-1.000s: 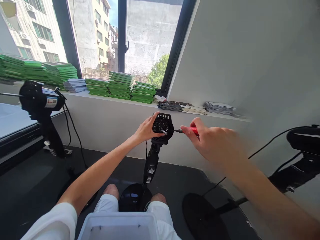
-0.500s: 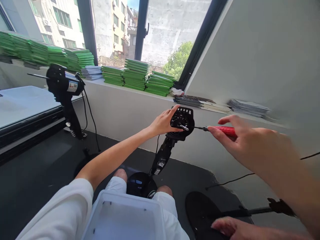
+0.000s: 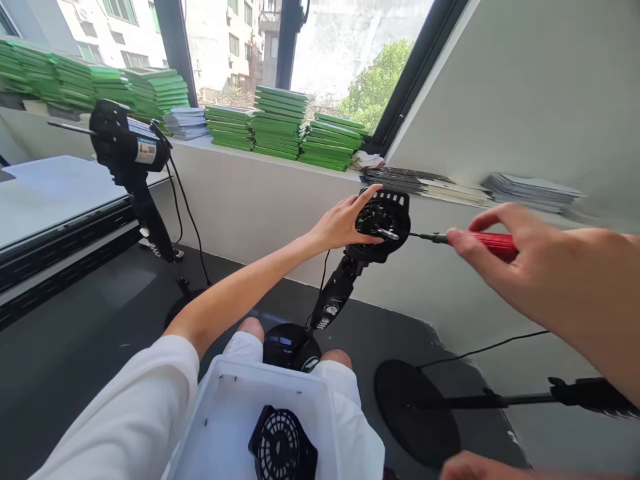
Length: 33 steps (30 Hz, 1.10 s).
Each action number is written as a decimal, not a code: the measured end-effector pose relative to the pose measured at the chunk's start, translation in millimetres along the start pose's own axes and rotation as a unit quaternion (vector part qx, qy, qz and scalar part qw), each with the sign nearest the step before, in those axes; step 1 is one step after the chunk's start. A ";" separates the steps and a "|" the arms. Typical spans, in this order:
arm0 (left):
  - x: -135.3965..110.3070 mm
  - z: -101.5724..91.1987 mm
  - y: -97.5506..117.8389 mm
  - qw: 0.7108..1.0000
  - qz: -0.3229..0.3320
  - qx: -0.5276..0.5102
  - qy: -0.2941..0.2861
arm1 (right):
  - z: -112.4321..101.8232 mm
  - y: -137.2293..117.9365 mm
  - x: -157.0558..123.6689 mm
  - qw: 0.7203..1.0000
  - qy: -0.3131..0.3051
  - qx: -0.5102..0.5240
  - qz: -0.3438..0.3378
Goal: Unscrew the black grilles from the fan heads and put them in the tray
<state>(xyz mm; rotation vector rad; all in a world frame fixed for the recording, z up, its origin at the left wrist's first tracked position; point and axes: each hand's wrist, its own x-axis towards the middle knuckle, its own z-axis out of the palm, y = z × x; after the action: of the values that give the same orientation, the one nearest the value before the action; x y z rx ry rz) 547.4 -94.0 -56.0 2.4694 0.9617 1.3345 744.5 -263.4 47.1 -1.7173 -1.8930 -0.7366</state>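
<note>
My left hand [image 3: 345, 222] grips the side of a black round fan motor head [image 3: 383, 223] that stands on a black stem [image 3: 336, 299] above a round base [image 3: 291, 347] between my knees. My right hand [image 3: 530, 267] is closed on a red-handled screwdriver [image 3: 480, 241], whose dark shaft points left, its tip just right of the motor's metal shaft. A white plastic tray [image 3: 225, 427] rests on my lap with a black fan grille [image 3: 281, 445] lying in it.
A second black fan motor on a stand [image 3: 127, 153] stands to the left with its cable. Another round base and pole [image 3: 420, 413] lie on the dark floor at right. Stacks of green booklets [image 3: 280, 123] line the window ledge. Part of another hand [image 3: 480, 467] shows at the bottom right.
My view has tipped down, bringing the tray and the grille into sight. My right hand with the screwdriver has drawn slightly back to the right of the motor head. My left hand keeps its grip.
</note>
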 end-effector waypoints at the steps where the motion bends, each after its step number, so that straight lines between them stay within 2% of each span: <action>1: -0.1 0.3 -0.2 1.000 -0.004 0.002 0.000 | -4.2 3.2 14.2 0.997 -0.035 -0.049 -0.039; 3: -0.2 1.2 -0.7 1.000 -0.005 0.000 0.000 | -6.5 6.1 26.1 0.986 -0.056 -0.135 -0.074; 5: -0.6 2.9 -0.8 1.000 -0.008 -0.006 0.003 | -4.6 6.3 23.8 0.976 -0.050 -0.199 -0.068; 7: -1.1 4.9 -0.6 1.000 -0.016 -0.013 0.008 | -2.4 6.7 19.4 0.981 -0.067 -0.171 -0.059; 10: -1.5 7.9 -0.6 0.999 -0.023 -0.023 0.019 | -2.6 9.5 19.3 0.985 -0.117 -0.087 -0.095; 14: -1.7 11.3 0.3 0.999 -0.017 -0.036 0.028 | -5.4 11.3 19.9 0.973 -0.076 -0.202 -0.081; 18: -2.4 12.6 2.5 0.998 -0.023 -0.043 0.032 | -3.0 10.9 15.2 0.978 -0.104 -0.134 -0.125; 22: -3.0 11.9 4.5 0.998 -0.032 -0.047 0.026 | -2.5 12.3 14.3 0.972 -0.079 -0.198 -0.100; 26: -3.5 12.5 6.1 0.998 -0.039 -0.047 0.025 | -1.5 16.2 15.5 0.977 -0.102 -0.146 -0.118; 30: -4.6 13.7 7.3 0.998 -0.039 -0.043 0.028 | 0.4 17.5 12.3 0.974 -0.078 -0.185 -0.106; 33: -5.0 13.6 7.0 0.998 -0.044 -0.036 0.027 | -0.5 16.5 11.6 0.976 -0.102 -0.144 -0.132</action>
<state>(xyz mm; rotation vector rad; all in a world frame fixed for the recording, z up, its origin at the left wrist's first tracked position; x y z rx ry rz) 559.6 -100.6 -64.4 2.3217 1.0029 1.3891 759.8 -254.0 56.5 -1.7873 -2.2787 -1.0106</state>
